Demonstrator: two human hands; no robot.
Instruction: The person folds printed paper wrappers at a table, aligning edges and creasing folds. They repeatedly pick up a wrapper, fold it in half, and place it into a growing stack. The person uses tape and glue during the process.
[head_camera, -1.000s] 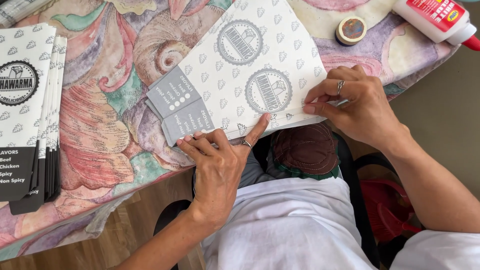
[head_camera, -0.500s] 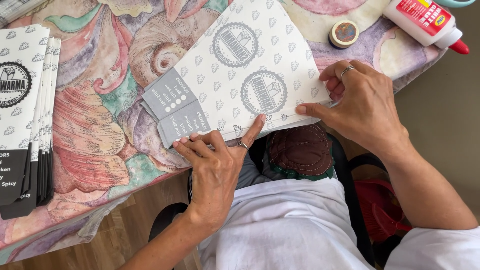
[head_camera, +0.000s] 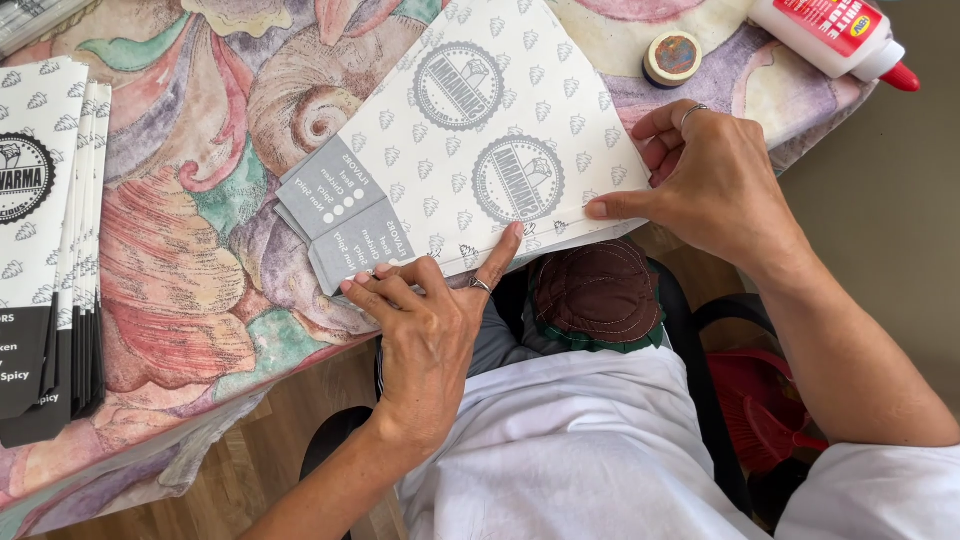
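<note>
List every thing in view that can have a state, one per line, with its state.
White patterned paper bag: flat on the table, near edge overhanging, grey end folded.
Left hand: fingers spread, pressing the bag's near edge.
Right hand: pinching the bag's right edge.
White glue bottle with red cap: lying down, capped.
Small round tin: lid on.
Stack of finished bags: flat, piled at table's left.

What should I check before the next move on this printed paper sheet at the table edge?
1. Left hand pressing the printed paper sheet near edge: ok.
2. Right hand pinching the sheet's right edge: ok.
3. Sheet fully supported: not ok, near edge overhangs the patterned tablecloth.
4. Glue bottle capped: ok, red cap on.
5. Small round tin clear of sheet: ok.
6. Stack of finished bags apart: ok.
</note>
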